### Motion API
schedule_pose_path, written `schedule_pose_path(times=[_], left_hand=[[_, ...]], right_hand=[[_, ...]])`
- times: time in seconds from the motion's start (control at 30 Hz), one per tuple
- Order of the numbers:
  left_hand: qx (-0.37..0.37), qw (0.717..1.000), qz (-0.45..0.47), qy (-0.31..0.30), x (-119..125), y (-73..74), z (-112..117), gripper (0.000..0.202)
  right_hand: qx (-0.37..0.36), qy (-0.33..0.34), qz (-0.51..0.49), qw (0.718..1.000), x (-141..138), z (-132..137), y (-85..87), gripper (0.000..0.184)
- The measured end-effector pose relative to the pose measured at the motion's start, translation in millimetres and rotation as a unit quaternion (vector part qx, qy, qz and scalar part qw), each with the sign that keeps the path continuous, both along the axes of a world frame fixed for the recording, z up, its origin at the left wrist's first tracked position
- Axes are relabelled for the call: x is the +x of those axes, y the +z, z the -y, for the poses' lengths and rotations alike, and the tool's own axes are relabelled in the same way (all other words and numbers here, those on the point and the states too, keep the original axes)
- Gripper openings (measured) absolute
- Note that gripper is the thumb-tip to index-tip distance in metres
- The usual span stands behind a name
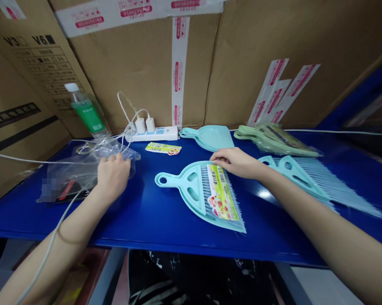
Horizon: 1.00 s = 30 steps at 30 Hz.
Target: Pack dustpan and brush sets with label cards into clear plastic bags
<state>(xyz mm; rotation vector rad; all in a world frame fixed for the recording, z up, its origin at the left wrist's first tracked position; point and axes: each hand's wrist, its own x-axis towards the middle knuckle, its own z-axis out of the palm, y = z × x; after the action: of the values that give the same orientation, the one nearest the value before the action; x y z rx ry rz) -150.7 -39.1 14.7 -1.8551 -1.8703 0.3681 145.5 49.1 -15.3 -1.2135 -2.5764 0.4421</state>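
Note:
A light-blue dustpan (168, 181) with a brush nested in it lies flat on the blue table, its handle toward the left. Across the brush bristles (206, 186) sits a yellow-green printed label card (222, 192). My right hand (237, 163) pinches the far edge of this set, beside the card's upper end; its fingertips are partly hidden. On the left, a clear plastic bag (83, 165) lies crumpled, and my left hand (114, 176) has its fingers curled down onto the bag's right part.
Behind are a power strip (168, 133) with white plugs and cables, a loose label card (163, 148) and another blue dustpan (214, 137). At right lie a bagged green set (273, 140) and blue brushes (305, 178). A green-labelled bottle (89, 114) stands by cardboard boxes (140, 67).

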Motion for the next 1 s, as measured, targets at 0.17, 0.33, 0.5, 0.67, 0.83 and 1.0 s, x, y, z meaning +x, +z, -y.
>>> schedule_pose_path(times=[0.17, 0.33, 0.5, 0.67, 0.83, 1.0], left_hand=[[0.005, 1.000, 0.001, -0.013, -1, 0.8, 0, 0.033], [0.033, 0.999, 0.002, -0.040, 0, -1.0, 0, 0.031], [0.050, 0.996, 0.017, -0.065, 5, -0.7, -2, 0.033], [-0.037, 0.997, 0.056, -0.026, 10, -0.3, -2, 0.037], [-0.063, 0.997, 0.049, -0.001, 11, 0.2, -3, 0.038], [-0.073, 0.996, 0.044, -0.009, 11, -1.4, -3, 0.037]], right_hand=[[-0.019, -0.032, -0.037, 0.999, 1, 0, 1.2, 0.033], [-0.041, -0.065, -0.073, 0.994, 7, -4, 3.6, 0.032], [-0.083, -0.068, -0.141, 0.984, 20, -13, 4.0, 0.028], [-0.133, -0.087, -0.212, 0.964, 26, -19, 3.6, 0.027], [-0.136, -0.096, -0.230, 0.959, 25, -21, 1.7, 0.023], [-0.128, -0.090, -0.221, 0.963, 25, -20, 1.4, 0.023]])
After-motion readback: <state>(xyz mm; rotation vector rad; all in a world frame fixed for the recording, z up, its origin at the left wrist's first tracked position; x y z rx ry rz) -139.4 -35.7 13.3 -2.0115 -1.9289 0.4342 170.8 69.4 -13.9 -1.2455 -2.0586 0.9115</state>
